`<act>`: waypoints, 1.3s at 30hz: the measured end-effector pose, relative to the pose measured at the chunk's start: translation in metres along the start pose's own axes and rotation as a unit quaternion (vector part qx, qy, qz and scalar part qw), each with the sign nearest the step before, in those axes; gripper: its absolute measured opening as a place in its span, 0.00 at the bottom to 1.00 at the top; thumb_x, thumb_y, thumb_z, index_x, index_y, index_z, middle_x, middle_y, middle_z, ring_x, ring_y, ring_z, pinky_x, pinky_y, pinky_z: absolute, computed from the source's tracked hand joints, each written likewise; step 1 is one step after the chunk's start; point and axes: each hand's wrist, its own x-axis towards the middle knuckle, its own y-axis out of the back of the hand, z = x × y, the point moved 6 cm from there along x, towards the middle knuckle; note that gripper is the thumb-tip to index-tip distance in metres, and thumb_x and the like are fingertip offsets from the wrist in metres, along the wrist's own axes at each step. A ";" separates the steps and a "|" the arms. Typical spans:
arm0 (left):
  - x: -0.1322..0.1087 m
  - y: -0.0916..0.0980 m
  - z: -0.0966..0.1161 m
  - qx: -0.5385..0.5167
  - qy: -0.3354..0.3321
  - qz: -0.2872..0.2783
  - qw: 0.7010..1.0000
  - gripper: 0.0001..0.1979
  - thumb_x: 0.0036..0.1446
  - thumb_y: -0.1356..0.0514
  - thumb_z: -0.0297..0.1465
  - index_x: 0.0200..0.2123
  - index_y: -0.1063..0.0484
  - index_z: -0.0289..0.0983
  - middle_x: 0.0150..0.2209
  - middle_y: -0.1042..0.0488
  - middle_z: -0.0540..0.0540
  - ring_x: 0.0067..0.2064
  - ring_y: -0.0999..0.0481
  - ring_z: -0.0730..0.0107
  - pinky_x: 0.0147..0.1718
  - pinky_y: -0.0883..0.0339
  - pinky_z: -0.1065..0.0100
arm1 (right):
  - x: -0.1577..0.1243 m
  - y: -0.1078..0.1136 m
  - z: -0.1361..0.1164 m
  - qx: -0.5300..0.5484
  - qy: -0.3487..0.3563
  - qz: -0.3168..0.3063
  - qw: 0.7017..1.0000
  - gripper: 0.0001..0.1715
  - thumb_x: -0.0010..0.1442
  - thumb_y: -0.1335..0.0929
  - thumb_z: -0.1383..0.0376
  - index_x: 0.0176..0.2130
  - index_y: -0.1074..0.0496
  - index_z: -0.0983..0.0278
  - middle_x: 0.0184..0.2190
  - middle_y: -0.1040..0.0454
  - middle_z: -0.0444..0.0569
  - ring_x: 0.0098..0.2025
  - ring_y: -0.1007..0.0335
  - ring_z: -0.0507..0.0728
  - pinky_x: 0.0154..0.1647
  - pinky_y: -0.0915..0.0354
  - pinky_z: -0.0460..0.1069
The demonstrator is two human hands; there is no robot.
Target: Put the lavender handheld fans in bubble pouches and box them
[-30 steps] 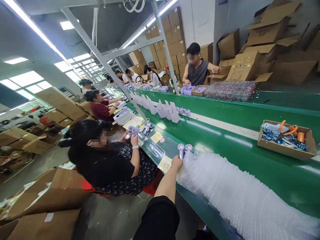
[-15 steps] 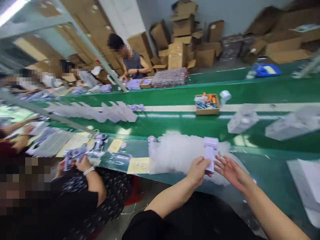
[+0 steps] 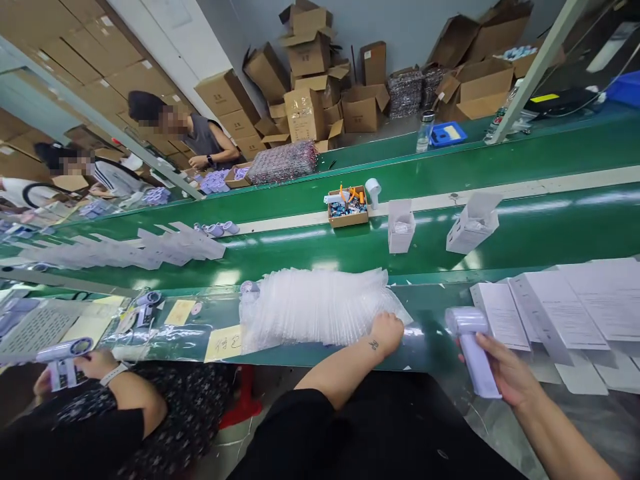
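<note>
My right hand (image 3: 505,370) is closed around the handle of a pale purple handheld fan (image 3: 470,347), held upright at the near edge of the green bench. My left hand (image 3: 386,332) rests with curled fingers on the right end of a long stack of clear plastic bags (image 3: 315,307); whether it pinches a bag is hidden. Another small fan (image 3: 249,289) stands at the stack's left end. Folded white leaflets (image 3: 555,307) lie fanned out to the right of the held fan.
A green conveyor belt (image 3: 550,230) runs behind, carrying two open white cartons (image 3: 401,225), a cardboard tray of tools (image 3: 347,205) and flat white cartons (image 3: 165,248). A co-worker's hand at lower left holds a fan (image 3: 63,353). Other people and stacked cardboard boxes (image 3: 310,73) fill the far side.
The view swung right along the bench. The fan passed from my left hand to my right hand, which carried it right. My left hand dropped onto the bag stack.
</note>
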 end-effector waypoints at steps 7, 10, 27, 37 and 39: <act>0.012 0.022 -0.014 -0.226 0.119 0.047 0.966 0.05 0.48 0.39 0.26 0.31 0.24 0.34 0.30 0.24 0.46 0.32 0.27 0.67 0.32 0.35 0.70 | 0.011 -0.039 0.036 0.016 -0.119 -0.148 0.982 0.21 0.50 0.26 0.66 0.42 0.33 0.58 0.34 0.23 0.44 0.38 0.24 0.57 0.31 0.25 0.50; 0.006 0.024 -0.010 -0.327 0.134 0.066 0.933 0.07 0.45 0.39 0.24 0.32 0.25 0.32 0.25 0.27 0.50 0.26 0.31 0.73 0.27 0.37 0.73 | 0.021 -0.065 0.029 -0.017 -0.120 -0.207 0.971 0.22 0.51 0.27 0.64 0.46 0.34 0.58 0.33 0.24 0.45 0.36 0.25 0.57 0.27 0.26 0.49; -0.026 0.050 0.012 -0.496 0.075 0.142 0.853 0.05 0.49 0.43 0.23 0.31 0.27 0.33 0.26 0.29 0.51 0.28 0.33 0.76 0.31 0.39 0.73 | 0.016 -0.076 0.005 -0.138 -0.127 -0.316 0.930 0.35 0.53 0.28 0.63 0.57 0.41 0.56 0.36 0.27 0.47 0.36 0.26 0.58 0.26 0.28 0.50; -0.034 0.046 0.005 -0.522 0.066 0.110 0.843 0.04 0.46 0.42 0.23 0.29 0.28 0.33 0.25 0.29 0.51 0.28 0.32 0.76 0.31 0.38 0.73 | 0.021 -0.072 0.012 -0.129 -0.169 -0.338 0.917 0.34 0.51 0.27 0.64 0.55 0.38 0.57 0.35 0.26 0.49 0.34 0.25 0.59 0.25 0.28 0.50; -0.037 0.047 0.005 -0.530 0.071 0.116 0.837 0.04 0.46 0.42 0.23 0.28 0.29 0.33 0.24 0.29 0.51 0.28 0.32 0.76 0.31 0.38 0.73 | 0.022 -0.076 0.011 -0.143 -0.158 -0.345 0.914 0.28 0.53 0.28 0.64 0.52 0.36 0.60 0.34 0.26 0.49 0.34 0.25 0.59 0.25 0.28 0.49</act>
